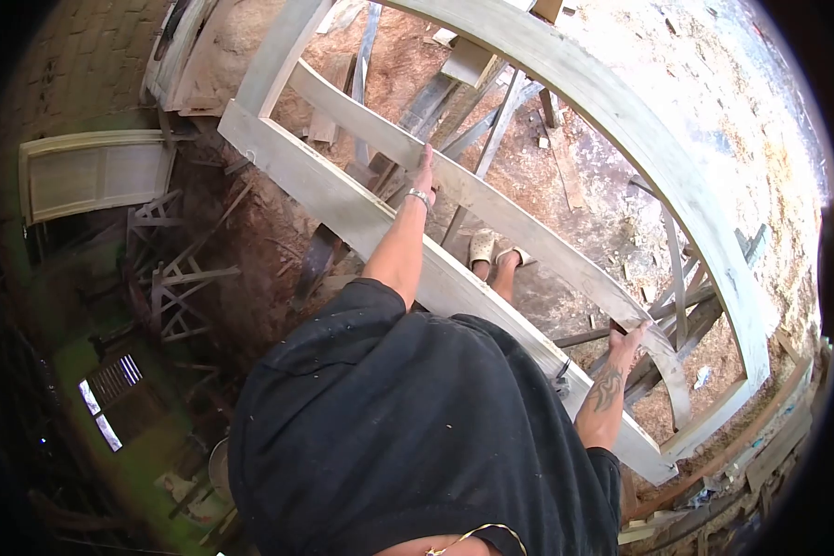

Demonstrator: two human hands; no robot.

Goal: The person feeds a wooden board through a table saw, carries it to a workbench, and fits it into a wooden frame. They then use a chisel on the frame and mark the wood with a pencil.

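Across the inside of a large pale wooden frame (565,79) runs a long, thin wooden plank (521,230). My left hand (423,178) grips the plank left of its middle, a metal bracelet at the wrist. Farther right, my right hand (629,341) closes around the same plank toward its right end. Most fingers of both hands are hidden beneath the wood. The frame's near rail (477,295) passes under my forearms, close to my body, and its opposite side bows outward.
Trestle legs and scrap boards (426,107) stand under the frame on a sawdust-covered floor (584,157). My feet in light clogs (482,246) show through the opening. At left are a panelled wooden piece (99,174) and wooden trestles (190,276). Stacked timber (741,449) lies at lower right.
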